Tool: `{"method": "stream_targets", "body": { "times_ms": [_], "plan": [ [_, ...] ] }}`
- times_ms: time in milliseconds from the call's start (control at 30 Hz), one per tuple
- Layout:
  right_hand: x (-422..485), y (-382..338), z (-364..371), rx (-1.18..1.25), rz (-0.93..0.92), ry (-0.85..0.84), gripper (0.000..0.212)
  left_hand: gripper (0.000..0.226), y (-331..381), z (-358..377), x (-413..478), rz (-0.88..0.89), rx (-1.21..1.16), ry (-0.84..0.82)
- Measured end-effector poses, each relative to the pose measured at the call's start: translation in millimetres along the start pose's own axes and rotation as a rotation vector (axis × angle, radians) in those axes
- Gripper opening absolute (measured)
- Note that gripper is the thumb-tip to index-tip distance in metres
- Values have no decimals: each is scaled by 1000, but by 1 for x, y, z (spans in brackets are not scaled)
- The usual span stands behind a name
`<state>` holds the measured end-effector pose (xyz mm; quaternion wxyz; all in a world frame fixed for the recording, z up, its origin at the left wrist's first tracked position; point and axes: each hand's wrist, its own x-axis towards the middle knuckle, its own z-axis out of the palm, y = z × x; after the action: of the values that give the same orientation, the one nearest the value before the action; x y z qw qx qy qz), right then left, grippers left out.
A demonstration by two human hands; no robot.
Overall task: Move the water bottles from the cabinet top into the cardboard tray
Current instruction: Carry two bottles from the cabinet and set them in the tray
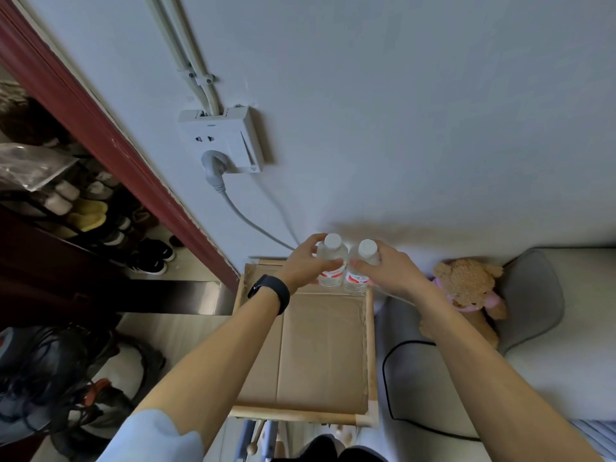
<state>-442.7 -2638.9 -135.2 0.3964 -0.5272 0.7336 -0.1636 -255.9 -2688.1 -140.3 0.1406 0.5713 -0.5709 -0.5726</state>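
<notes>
While both forearms reach out over the flat brown cardboard tray (320,355) with its pale wooden rim, each hand is wrapped round one small clear plastic water bottle with a white screw cap and a red-and-white label.

The left hand (305,261) grips the left bottle (330,256) from that bottle's left side. Its fingers curl round the far side of the shoulder and its thumb lies across the near side just above the label. The right hand (388,270) grips the right bottle (366,249) in mirror fashion, from the right, with the thumb across the front. Both bottles stand upright, caps clear above the hands, side by side and so close that they seem to touch. They are at the far end of the cardboard tray, over its right half. Whether their bases rest on the cardboard or hang just above it cannot be told.

Counted: two bottles, two hands, one tray. The rest of the tray's cardboard floor shows bare.

A black wristband (269,292) circles the left wrist above the tray's far left part. Just right of the tray's far right corner a brown plush teddy bear (466,285) sits against a grey cushion (536,288). A black cable (386,378) loops beside the tray's right rim. On the white wall beyond the tray, up and to the left, a white wall socket (226,138) carries one grey plug (211,165). Far left of the tray, shoes (150,258) stand on the floor.
</notes>
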Motion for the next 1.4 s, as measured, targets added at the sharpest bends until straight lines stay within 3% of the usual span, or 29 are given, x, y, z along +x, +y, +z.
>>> {"method": "stream_targets", "body": {
  "times_ms": [167,233,367,633,933,1100,1167,1233,1300,1400],
  "plan": [
    [0,14,1,131,21,5,50,62,7,-13,4,-83,33,-138],
    [0,18,4,146,24,16,63,63,5,-14,4,-93,33,-129],
    [3,23,11,147,6,7,68,65,0,-9,3,-77,15,-106],
    [9,23,16,167,-72,78,56,54,-2,-8,4,103,235,-15],
    [13,21,10,139,-42,22,60,35,12,-17,5,115,115,-53],
    [18,23,9,153,-15,13,66,43,17,-10,-4,91,136,-78],
    [19,26,11,172,-11,10,67,62,14,-2,-6,62,228,7],
    [20,29,13,171,-22,6,67,67,15,1,-7,99,411,199],
    [18,31,13,166,-42,11,66,56,19,-4,-6,201,576,300],
    [15,34,14,180,-50,3,67,35,25,-18,-1,289,500,142]
  ]
}}
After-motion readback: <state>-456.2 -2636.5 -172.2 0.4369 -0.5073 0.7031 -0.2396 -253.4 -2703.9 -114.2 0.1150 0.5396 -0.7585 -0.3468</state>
